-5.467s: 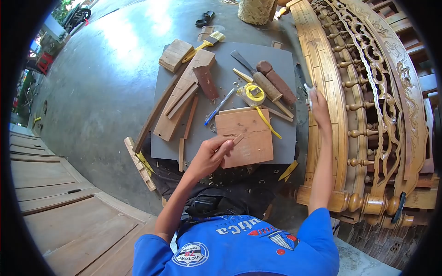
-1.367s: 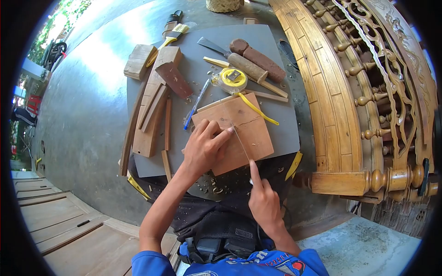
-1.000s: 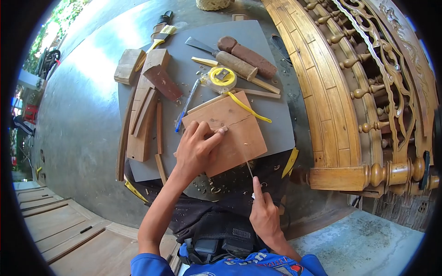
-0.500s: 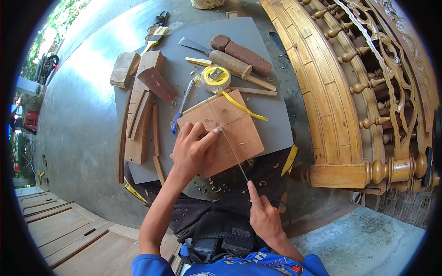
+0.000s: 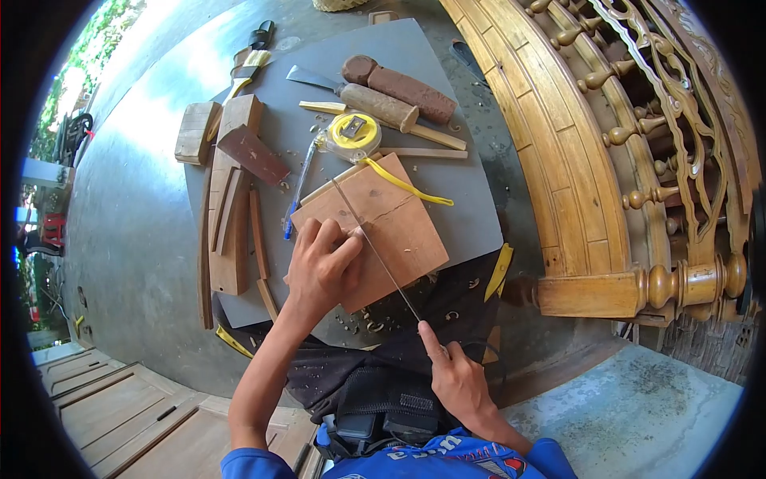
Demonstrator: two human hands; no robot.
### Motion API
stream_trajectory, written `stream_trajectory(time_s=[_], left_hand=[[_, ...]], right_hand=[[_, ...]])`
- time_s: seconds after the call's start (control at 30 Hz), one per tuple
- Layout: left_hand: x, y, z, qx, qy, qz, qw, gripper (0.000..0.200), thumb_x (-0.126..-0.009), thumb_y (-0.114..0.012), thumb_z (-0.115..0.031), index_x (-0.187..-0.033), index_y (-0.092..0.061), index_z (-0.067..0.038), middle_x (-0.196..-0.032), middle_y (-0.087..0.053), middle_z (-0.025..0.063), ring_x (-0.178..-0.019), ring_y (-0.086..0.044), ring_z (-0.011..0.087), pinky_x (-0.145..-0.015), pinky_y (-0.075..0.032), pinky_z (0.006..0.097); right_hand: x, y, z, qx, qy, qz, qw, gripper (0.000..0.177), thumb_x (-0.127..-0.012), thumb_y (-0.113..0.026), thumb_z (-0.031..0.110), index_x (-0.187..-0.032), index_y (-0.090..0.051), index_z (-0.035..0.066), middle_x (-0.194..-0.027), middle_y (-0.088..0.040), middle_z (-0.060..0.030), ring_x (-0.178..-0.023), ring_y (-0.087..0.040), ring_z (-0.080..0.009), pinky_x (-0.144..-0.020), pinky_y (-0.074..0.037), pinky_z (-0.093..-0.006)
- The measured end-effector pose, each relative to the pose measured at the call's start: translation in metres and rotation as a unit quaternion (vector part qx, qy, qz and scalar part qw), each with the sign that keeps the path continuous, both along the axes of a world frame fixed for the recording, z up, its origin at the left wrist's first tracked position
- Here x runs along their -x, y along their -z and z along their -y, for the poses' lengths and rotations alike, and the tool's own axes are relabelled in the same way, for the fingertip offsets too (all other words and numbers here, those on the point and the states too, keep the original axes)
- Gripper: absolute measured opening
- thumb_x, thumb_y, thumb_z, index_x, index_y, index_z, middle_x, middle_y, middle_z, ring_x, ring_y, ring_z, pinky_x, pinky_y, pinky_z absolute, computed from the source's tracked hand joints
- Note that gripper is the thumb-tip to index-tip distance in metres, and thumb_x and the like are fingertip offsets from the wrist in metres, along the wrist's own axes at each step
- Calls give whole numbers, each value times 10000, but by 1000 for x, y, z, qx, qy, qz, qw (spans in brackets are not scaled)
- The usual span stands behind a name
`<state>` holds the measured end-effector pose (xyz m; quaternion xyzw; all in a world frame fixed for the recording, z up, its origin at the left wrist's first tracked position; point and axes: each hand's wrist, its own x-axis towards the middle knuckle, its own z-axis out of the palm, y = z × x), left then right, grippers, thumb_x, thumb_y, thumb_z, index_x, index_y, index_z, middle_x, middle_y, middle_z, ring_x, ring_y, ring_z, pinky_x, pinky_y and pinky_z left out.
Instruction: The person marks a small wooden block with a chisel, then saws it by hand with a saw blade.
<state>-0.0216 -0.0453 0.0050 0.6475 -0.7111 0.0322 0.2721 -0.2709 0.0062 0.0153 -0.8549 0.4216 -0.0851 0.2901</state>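
My left hand [image 5: 321,267] presses with curled fingers on the left part of a square wooden board [image 5: 407,243], its fingertips close to a thin metal blade [image 5: 387,269]. That long blade lies slantwise across the board, from near its upper left edge down to my right hand [image 5: 456,375]. The right fingers are wrapped round the tool's handle, which is mostly hidden, and the index finger stretches along the blade's base. A thin strip of wood [image 5: 325,190] lies along the board's upper left edge. A dark crack runs into the board from the upper right.
On the grey board [image 5: 471,203] lie a yellow tape measure [image 5: 353,134], a blue pen [image 5: 300,191], a chisel [image 5: 379,108], brown wooden pieces [image 5: 411,94] and a long block [image 5: 231,259]. A brush [image 5: 254,65] is at the upper left. Carved wooden furniture [image 5: 562,160] stands at the right.
The view has shifted, so the tabletop items appear further left and slightly up. More of the blade now shows across the board, beyond my left fingertips. Both hands keep their hold.
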Motion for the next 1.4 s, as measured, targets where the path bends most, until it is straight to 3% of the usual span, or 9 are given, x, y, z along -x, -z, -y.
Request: stream_trajectory(time_s=[0.2,0.53,0.63,0.73,0.87,1.03,1.17,1.27,1.4], left_hand=[[2,-1,0,-2,0,-3,1000,199,-622,-658,5,-800,-604,-64,-718,-460,63,-675,-446,239,-604,-408,334],[-1,2,1,-3,14,6,1000,221,-591,-645,17,-793,-585,-50,-725,-445,77,-675,-447,253,-604,-413,349],[-2,2,1,-11,17,8,1000,259,-579,-640,24,-824,-594,-45,-718,-440,84,-673,-450,260,-596,-406,351],[2,5,1,11,2,-1,1000,273,-582,-636,28,-844,-601,-40,-718,-439,87,-673,-450,263,-594,-403,351],[-3,4,1,17,26,8,999,273,-595,-636,31,-857,-606,-36,-721,-446,92,-678,-459,263,-593,-414,357],[-1,6,3,39,17,-2,999,245,-606,-636,20,-844,-621,-37,-703,-443,88,-662,-474,254,-568,-417,348],[-3,5,2,32,16,-4,999,275,-599,-634,30,-856,-639,-69,-702,-448,83,-670,-482,247,-574,-419,348],[-3,6,3,42,24,1,999,274,-600,-635,28,-856,-637,-70,-702,-448,83,-676,-485,247,-575,-418,348],[-1,11,2,63,3,-7,998,284,-601,-637,19,-868,-635,-81,-714,-454,77,-687,-490,251,-585,-423,345]], right_hand=[[-48,4,42,37,-10,18,999,757,-779,-515,-27,-1438,-258,246,-637,-448,-98,-469,-562,-260,-440,-512,-363],[-18,-7,21,26,-11,-12,1000,762,-771,-521,-6,-1440,-254,241,-654,-476,-110,-493,-594,-254,-429,-515,-357],[-59,-1,51,32,1,19,999,701,-759,-525,-47,-1395,-359,198,-651,-493,-133,-506,-577,-304,-465,-513,-388],[-37,4,32,40,-16,-10,999,769,-775,-522,-1,-1444,-237,250,-652,-473,-116,-490,-594,-260,-425,-514,-356],[-9,-8,17,18,-23,-40,999,766,-778,-514,-8,-1443,-238,255,-633,-464,-112,-478,-590,-269,-425,-513,-359],[-53,4,43,96,-11,8,995,751,-790,-525,9,-1450,-227,209,-596,-462,-115,-450,-580,-253,-427,-514,-349],[-13,-22,18,7,-17,-64,998,736,-773,-494,-63,-1431,-274,182,-652,-510,-157,-495,-566,-325,-474,-497,-418],[-54,-2,45,89,-7,6,996,725,-784,-532,-1,-1434,-284,206,-624,-487,-112,-460,-575,-244,-437,-511,-349],[-33,-8,21,66,1,-6,998,760,-780,-523,-20,-1447,-236,205,-649,-503,-137,-488,-586,-269,-451,-508,-360]])
